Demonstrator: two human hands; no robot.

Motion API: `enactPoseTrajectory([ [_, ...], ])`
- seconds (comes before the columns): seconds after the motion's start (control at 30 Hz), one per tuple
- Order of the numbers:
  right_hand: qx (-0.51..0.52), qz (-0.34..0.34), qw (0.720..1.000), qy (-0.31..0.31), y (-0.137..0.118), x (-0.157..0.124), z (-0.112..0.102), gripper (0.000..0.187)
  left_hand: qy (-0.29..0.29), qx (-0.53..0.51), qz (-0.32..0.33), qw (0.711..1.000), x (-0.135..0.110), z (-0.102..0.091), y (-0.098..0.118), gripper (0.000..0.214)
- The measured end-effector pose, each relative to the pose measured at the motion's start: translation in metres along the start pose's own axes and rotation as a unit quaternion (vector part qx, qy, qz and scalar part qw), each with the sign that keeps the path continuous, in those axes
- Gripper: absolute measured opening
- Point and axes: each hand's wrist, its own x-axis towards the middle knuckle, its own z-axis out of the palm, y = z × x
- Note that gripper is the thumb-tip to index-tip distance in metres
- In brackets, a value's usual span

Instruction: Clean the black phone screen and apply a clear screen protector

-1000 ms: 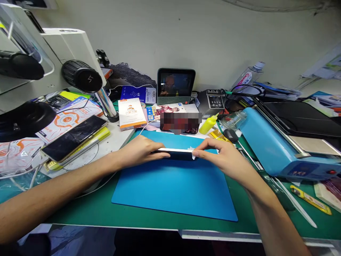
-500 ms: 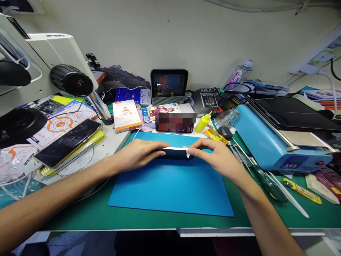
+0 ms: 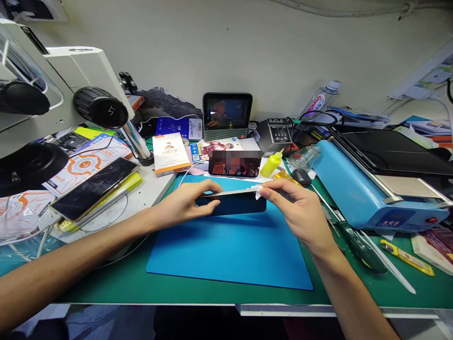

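Note:
My left hand (image 3: 193,199) grips the left end of a dark smartphone (image 3: 239,204), thumb and fingers closed around it. The phone is held on edge above the blue mat (image 3: 226,255), with its thin light side turned up toward me. At the phone's right upper corner, my right hand (image 3: 295,203) pinches a small crumpled white tissue (image 3: 257,190) between thumb and index finger. The tissue touches the phone's edge there. The phone's far face is hidden from me.
Behind the mat stand a second phone (image 3: 234,165) showing video, a yellow squeeze bottle (image 3: 272,163) and a white-orange box (image 3: 171,153). A microscope (image 3: 88,89) is at left. A blue machine (image 3: 354,189), a green-handled screwdriver (image 3: 364,250) and a yellow cutter (image 3: 406,257) lie right.
The phone's right end has lifted and more of its dark face shows. My right hand with the tissue has moved slightly right and up along the edge. The view has shifted a little.

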Motion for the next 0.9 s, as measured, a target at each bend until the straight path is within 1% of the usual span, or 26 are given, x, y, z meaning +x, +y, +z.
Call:
enactPoseTrajectory([
  [0.07, 0.002, -0.021, 1.000, 0.022, -0.012, 0.000, 0.006, 0.019, -0.004, -0.048, -0.019, 0.999, 0.000, 0.000, 0.002, 0.019],
  [0.17, -0.007, -0.063, 0.997, 0.047, -0.032, -0.002, 0.018, 0.014, -0.013, -0.091, -0.022, 0.995, 0.000, -0.001, 0.004, 0.022],
  [0.23, -0.003, -0.087, 0.995, 0.044, -0.043, -0.003, 0.027, 0.012, -0.021, -0.089, -0.022, 0.996, 0.001, -0.002, 0.005, 0.027],
  [0.3, 0.008, -0.103, 0.994, 0.025, -0.051, -0.004, 0.036, 0.011, -0.023, -0.075, -0.017, 0.997, 0.000, -0.003, 0.005, 0.030],
  [0.43, 0.013, -0.136, 0.991, 0.008, -0.058, -0.004, 0.046, 0.011, 0.000, -0.035, 0.017, 0.999, 0.000, -0.004, 0.005, 0.029],
  [0.53, 0.018, -0.111, 0.994, 0.012, -0.058, -0.005, 0.043, 0.010, 0.010, -0.048, 0.028, 0.998, 0.000, -0.004, 0.006, 0.033],
  [0.63, 0.030, -0.065, 0.997, 0.023, -0.052, -0.008, 0.036, 0.010, 0.008, -0.096, 0.003, 0.995, 0.002, -0.004, 0.009, 0.035],
  [0.77, 0.061, -0.019, 0.998, 0.017, -0.037, -0.018, 0.026, 0.011, 0.002, -0.148, -0.021, 0.989, 0.004, -0.004, 0.014, 0.032],
  [0.9, 0.095, 0.032, 0.995, -0.006, -0.017, -0.031, 0.019, 0.012, -0.009, -0.170, -0.013, 0.985, 0.004, -0.003, 0.018, 0.028],
])
